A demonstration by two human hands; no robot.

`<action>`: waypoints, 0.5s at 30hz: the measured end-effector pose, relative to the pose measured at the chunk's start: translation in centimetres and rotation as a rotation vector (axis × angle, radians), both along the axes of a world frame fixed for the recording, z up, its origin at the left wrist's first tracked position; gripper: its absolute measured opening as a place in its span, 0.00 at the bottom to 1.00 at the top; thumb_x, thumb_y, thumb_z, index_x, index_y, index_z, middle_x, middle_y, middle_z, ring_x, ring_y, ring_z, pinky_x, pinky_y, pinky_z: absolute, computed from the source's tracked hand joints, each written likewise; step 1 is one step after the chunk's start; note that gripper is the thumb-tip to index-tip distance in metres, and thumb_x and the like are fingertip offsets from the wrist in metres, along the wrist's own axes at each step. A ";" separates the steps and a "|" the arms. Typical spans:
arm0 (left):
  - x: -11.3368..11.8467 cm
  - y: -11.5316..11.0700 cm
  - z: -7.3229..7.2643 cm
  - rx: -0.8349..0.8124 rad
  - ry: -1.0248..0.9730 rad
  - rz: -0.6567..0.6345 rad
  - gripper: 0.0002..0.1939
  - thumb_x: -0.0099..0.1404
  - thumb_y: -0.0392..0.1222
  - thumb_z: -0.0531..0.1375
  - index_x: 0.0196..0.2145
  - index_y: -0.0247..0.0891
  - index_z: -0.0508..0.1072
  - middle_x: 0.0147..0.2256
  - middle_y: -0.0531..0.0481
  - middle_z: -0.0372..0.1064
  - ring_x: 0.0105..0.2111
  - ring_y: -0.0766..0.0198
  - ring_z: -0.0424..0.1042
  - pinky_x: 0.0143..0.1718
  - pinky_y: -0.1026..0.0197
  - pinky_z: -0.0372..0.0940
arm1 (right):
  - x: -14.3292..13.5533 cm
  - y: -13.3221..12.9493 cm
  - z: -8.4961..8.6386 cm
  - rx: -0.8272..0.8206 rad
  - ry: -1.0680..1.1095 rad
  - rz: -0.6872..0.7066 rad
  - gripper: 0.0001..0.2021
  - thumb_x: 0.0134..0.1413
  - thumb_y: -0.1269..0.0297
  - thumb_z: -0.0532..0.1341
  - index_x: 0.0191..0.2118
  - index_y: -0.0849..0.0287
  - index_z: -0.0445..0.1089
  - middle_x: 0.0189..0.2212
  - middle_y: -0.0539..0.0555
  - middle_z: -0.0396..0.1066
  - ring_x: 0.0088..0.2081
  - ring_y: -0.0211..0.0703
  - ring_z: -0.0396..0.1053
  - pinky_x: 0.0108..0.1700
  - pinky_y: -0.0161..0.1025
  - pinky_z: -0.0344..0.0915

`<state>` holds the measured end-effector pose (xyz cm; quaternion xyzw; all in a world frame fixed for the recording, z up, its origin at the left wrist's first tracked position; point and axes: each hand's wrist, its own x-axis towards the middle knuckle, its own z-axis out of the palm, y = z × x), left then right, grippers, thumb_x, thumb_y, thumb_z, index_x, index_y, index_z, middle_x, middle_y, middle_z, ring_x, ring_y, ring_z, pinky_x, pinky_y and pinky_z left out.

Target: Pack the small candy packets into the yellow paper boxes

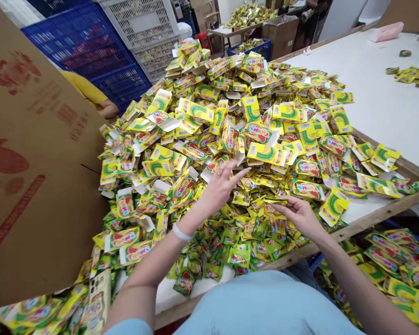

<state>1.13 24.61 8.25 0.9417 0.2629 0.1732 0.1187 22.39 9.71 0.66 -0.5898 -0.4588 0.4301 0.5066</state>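
Left hand (218, 188): yours, fingers parted, index outstretched, at your 11 o'clock over the heap | Right hand (302, 216): your fingers pinch one yellow sachet (276, 202), your 1 o'clock | Yellow cartons (267, 153): heaped, 12 o'clock, on your white tabletop (358, 209) | Green sachets (239, 255): loose, 12 o'clock, nearer you | Cardboard box (38, 186): printed, 9 o'clock

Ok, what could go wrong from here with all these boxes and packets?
The loose heap of yellow boxes rises well above the left hand, so disturbing it might send boxes sliding. Small green packets lie close to the table's wooden edge; a forearm could brush some off. What looks like a phone lies near the left forearm and might get knocked or buried.
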 end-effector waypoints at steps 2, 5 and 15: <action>-0.5 2.6 0.4 0.137 0.128 0.020 0.30 0.57 0.18 0.54 0.53 0.41 0.71 0.68 0.39 0.50 0.70 0.46 0.43 0.68 0.34 0.42 | 0.2 -0.7 -1.0 0.094 -0.294 -0.023 0.14 0.60 0.56 0.60 0.43 0.59 0.76 0.38 0.59 0.80 0.40 0.54 0.78 0.42 0.49 0.76; -1.3 4.3 0.6 0.193 0.164 0.034 0.22 0.58 0.19 0.54 0.43 0.41 0.73 0.69 0.44 0.49 0.71 0.49 0.37 0.69 0.33 0.36 | 0.3 -1.6 -2.4 0.243 -0.619 0.002 0.13 0.61 0.65 0.54 0.44 0.58 0.75 0.41 0.62 0.78 0.43 0.55 0.78 0.46 0.54 0.75; -1.9 -5.4 0.4 -0.993 -0.701 0.117 0.19 0.64 0.57 0.59 0.41 0.38 0.70 0.37 0.43 0.75 0.37 0.55 0.76 0.41 0.50 0.73 | 0.6 0.7 5.4 0.290 0.003 -0.277 0.09 0.54 0.57 0.67 0.40 0.53 0.74 0.34 0.51 0.76 0.26 0.39 0.73 0.25 0.35 0.72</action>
